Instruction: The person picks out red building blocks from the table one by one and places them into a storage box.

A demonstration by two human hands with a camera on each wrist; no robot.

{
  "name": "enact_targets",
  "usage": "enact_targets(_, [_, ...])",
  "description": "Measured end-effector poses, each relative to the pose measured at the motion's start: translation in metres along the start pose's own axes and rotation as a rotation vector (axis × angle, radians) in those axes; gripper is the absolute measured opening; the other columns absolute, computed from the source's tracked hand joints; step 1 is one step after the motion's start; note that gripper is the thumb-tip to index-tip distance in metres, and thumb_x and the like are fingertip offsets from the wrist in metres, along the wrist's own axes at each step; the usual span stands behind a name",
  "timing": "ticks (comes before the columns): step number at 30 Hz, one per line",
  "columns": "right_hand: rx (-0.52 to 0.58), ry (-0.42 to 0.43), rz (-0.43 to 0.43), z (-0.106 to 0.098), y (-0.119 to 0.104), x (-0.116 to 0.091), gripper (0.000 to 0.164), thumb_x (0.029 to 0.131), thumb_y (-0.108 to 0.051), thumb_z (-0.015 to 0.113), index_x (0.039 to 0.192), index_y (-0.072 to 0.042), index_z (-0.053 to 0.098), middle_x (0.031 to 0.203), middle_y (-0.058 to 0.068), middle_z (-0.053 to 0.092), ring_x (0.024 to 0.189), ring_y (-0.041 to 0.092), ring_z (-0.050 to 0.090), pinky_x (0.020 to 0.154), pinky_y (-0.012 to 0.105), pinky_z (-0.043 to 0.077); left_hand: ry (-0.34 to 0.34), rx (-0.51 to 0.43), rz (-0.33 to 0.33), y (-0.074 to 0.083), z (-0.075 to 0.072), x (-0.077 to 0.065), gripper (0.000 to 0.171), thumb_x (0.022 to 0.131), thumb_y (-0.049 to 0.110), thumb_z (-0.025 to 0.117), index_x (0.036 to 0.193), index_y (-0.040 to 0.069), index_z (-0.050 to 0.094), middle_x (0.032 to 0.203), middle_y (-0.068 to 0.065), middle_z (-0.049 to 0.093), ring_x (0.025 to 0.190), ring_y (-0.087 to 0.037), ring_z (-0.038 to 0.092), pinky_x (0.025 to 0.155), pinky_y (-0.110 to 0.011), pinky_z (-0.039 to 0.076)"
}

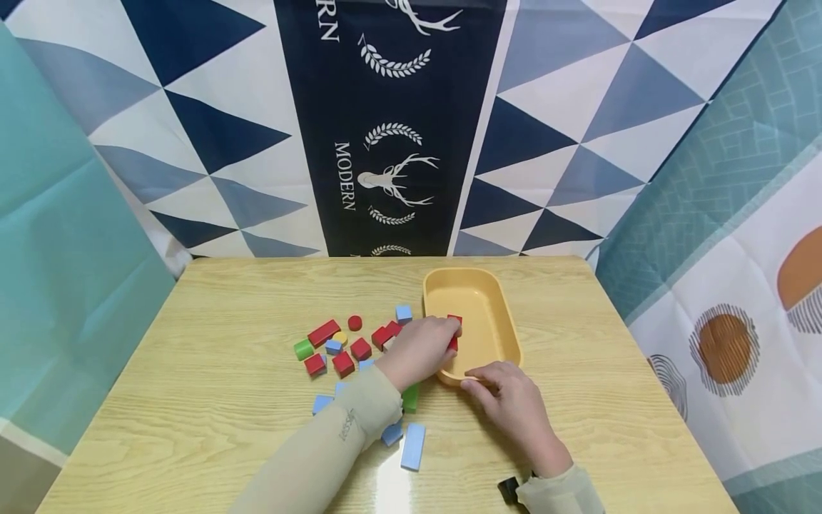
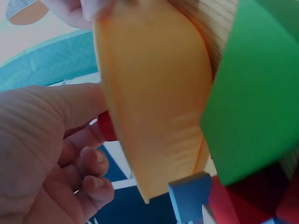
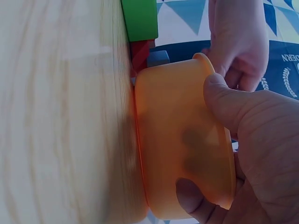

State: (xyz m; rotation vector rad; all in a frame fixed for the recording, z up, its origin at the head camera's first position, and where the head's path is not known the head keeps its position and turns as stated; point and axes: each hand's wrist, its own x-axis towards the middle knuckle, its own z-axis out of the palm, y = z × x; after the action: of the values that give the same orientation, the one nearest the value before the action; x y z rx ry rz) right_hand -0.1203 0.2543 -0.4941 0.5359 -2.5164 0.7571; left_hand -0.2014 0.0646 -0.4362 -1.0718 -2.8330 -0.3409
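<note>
A red building block [image 1: 454,341] is pinched between the thumb and fingers of my left hand [image 1: 420,348], over the left side of a yellow-orange plastic tub [image 1: 506,321]. In the left wrist view, the tub's wall hides part of that red block [image 2: 106,126]. My right hand [image 1: 512,401] grips the tub's near rim; its thumb lies along the rim in the right wrist view, and another fingertip [image 3: 189,193] touches the outer wall. The tub's visible floor holds no other block. A green block [image 1: 410,398] stands partly hidden beside my left wrist.
Several red blocks [image 1: 343,364], blue blocks [image 1: 323,404] and a green cylinder [image 1: 304,349] lie scattered left of the tub. A long blue block [image 1: 413,447] lies nearer the front. My left forearm covers some pieces. Patterned cloth [image 1: 392,128] hangs behind the wooden table [image 1: 218,343].
</note>
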Motion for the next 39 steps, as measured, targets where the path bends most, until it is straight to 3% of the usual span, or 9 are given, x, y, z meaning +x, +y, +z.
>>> enact_targets(9, [-0.015, 0.006, 0.021, -0.004, -0.002, -0.002, 0.017, 0.077, -0.027, 0.084, 0.088, -0.015, 0.077, 0.085, -0.01, 0.07, 0.079, 0.008, 0.056, 0.062, 0.037, 0.052, 0.025, 0.026, 0.001, 0.005, 0.01, 0.021, 0.017, 0.09, 0.031, 0.072, 0.101, 0.02, 0.065, 0.081, 0.009, 0.062, 0.075, -0.011, 0.051, 0.07, -0.03, 0.049])
enact_targets(21, [-0.012, 0.014, 0.002, -0.007, -0.001, -0.001, 0.014, 0.078, -0.026, 0.084, 0.088, -0.017, 0.077, 0.085, -0.011, 0.07, 0.08, 0.007, 0.056, 0.061, 0.036, 0.052, 0.033, 0.003, -0.004, 0.008, 0.017, 0.028, 0.016, 0.088, 0.029, 0.073, 0.099, 0.02, 0.067, 0.079, 0.009, 0.063, 0.075, -0.013, 0.05, 0.072, -0.032, 0.048])
enact_targets(26, [-0.005, -0.009, 0.002, -0.003, -0.002, 0.0, 0.015, 0.08, -0.029, 0.082, 0.089, -0.018, 0.078, 0.086, -0.012, 0.069, 0.08, 0.006, 0.056, 0.062, 0.035, 0.052, 0.057, 0.014, -0.031, 0.004, 0.02, 0.025, 0.016, 0.088, 0.028, 0.073, 0.1, 0.02, 0.068, 0.082, 0.009, 0.064, 0.075, -0.013, 0.051, 0.072, -0.032, 0.048])
enact_targets(30, [-0.003, 0.014, -0.002, -0.005, -0.001, -0.003, 0.015, 0.078, -0.027, 0.084, 0.088, -0.018, 0.078, 0.085, -0.011, 0.07, 0.08, 0.007, 0.057, 0.062, 0.036, 0.052, 0.08, -0.011, -0.009, 0.008, 0.02, 0.023, 0.018, 0.087, 0.027, 0.073, 0.103, 0.018, 0.069, 0.087, 0.008, 0.067, 0.077, -0.014, 0.052, 0.073, -0.033, 0.049])
enact_targets(35, [0.012, -0.022, -0.026, -0.003, -0.001, 0.001, 0.015, 0.081, -0.032, 0.081, 0.09, -0.02, 0.077, 0.088, -0.011, 0.069, 0.084, 0.006, 0.057, 0.066, 0.034, 0.053, 0.103, -0.055, -0.058, 0.006, 0.01, 0.007, 0.019, 0.086, 0.028, 0.076, 0.099, 0.016, 0.07, 0.086, 0.006, 0.067, 0.075, -0.016, 0.05, 0.072, -0.035, 0.047])
enact_targets(39, [0.001, -0.025, 0.009, -0.008, 0.003, -0.003, 0.014, 0.08, -0.032, 0.082, 0.088, -0.022, 0.077, 0.086, -0.014, 0.068, 0.083, 0.003, 0.056, 0.065, 0.033, 0.053, 0.108, -0.081, -0.024, 0.008, 0.007, 0.0, 0.022, 0.085, 0.029, 0.077, 0.099, 0.013, 0.07, 0.085, 0.004, 0.068, 0.074, -0.018, 0.05, 0.07, -0.034, 0.047])
